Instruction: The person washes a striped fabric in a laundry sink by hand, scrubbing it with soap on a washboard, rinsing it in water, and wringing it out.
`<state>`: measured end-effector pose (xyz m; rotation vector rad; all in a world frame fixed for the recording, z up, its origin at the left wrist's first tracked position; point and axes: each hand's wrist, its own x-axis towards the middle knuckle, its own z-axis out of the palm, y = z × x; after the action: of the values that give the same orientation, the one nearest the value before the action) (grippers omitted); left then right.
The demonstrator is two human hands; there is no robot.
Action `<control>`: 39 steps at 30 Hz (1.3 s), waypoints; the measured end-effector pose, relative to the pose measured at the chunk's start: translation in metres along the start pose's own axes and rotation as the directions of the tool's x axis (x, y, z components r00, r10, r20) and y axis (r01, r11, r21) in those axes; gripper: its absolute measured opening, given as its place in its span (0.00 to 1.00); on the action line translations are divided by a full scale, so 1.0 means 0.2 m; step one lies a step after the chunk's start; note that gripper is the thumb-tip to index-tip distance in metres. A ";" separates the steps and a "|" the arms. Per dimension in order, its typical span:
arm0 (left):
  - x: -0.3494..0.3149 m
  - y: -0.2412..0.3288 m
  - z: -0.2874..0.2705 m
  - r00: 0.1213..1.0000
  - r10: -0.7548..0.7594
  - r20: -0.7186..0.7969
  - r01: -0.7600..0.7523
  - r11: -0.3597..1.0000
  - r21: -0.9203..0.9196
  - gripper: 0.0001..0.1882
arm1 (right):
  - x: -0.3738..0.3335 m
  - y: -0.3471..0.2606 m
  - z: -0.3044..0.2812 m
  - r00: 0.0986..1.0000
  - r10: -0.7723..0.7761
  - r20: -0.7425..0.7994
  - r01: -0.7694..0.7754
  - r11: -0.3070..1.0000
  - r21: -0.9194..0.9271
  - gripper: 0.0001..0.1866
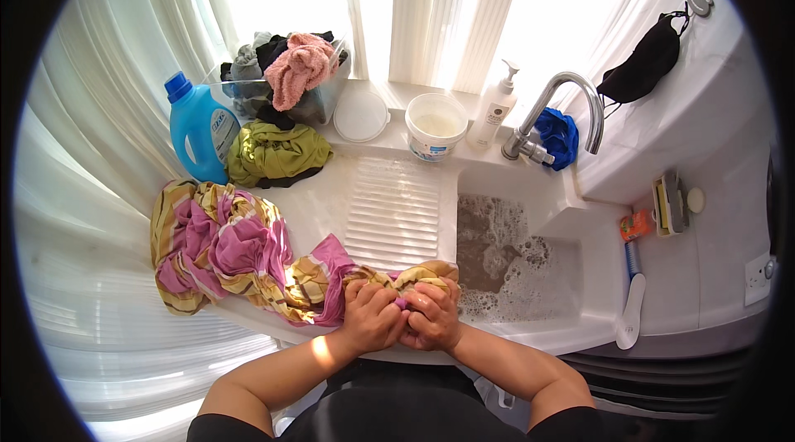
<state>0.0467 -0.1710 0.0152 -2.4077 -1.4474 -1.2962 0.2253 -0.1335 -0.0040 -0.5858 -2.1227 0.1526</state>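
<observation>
A long bunched cloth (248, 243), pink with yellow and brown stripes, lies along the left counter and reaches to the sink's front edge. My left hand (371, 313) is closed around its right end. Right beside it, my right hand (432, 313) grips the same cloth, the two hands touching at the knuckles. A small pink bit of fabric shows between the fists. Just beyond my hands is the ribbed washboard (393, 210) built into the counter. The sink basin (563, 276) on the right holds murky, foamy water.
A blue detergent bottle (199, 131), a green garment (277, 152) and a clear bin (331, 94) of clothes stand back left. Behind the washboard are a round white lid (361, 116), a white tub (435, 127), a pump bottle (493, 111) and the faucet (592, 111). A brush (631, 309) lies right.
</observation>
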 end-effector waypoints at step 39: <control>0.32 -0.37 0.28 0.947 -0.316 -0.054 0.321 0.929 0.187 0.11 | 0.26 0.30 0.25 0.914 0.398 -0.080 -0.406 0.894 -0.188 0.10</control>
<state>0.0395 -0.0610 -0.0045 -2.0906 -1.9214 -1.1627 0.1809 -0.0516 -0.0131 -1.1407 -1.9658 0.1550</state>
